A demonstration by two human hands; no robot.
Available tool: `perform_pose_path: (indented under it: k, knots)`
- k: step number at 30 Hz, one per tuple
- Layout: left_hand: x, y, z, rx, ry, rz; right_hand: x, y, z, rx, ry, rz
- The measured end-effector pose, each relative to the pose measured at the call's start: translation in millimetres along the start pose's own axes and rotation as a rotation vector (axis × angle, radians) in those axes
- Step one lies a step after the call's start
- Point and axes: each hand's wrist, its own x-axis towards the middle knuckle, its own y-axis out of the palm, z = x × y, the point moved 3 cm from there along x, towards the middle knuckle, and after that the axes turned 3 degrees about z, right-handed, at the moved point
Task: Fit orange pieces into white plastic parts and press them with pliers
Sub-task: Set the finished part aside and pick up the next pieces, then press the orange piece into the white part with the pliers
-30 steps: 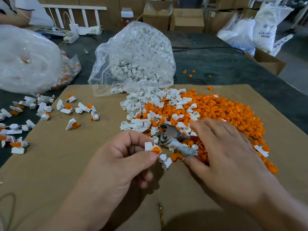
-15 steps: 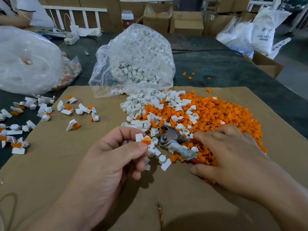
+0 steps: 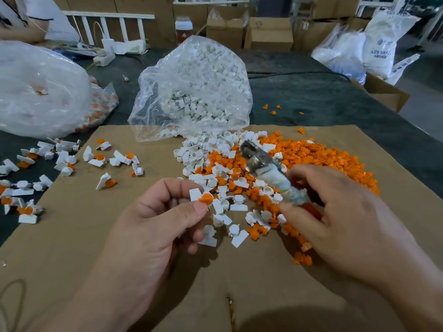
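Left hand [image 3: 153, 226]: pinches small white plastic part with orange piece seated [image 3: 202, 197], just left of heap of loose orange pieces [image 3: 311, 164].
Right hand [image 3: 335, 219]: grips tape-wrapped, red-handled steel pliers [image 3: 271, 173] above the heap. Long axis slants away-left, with the nose beyond and right of the part.
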Motion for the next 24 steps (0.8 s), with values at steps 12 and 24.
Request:
perform_pose_path:
  k: [12, 24]
  knots:
    - [0.3, -3.6, -11.3, 0.157, 0.195, 0.028, -9.0, 3.4, 17.0, 0.032, -0.192, 0.114]
    - [-1.6, -2.2, -11.7, 0.237, 0.24, 0.068, -11.9, 3.9, 20.7, 0.018, -0.188, 0.166]
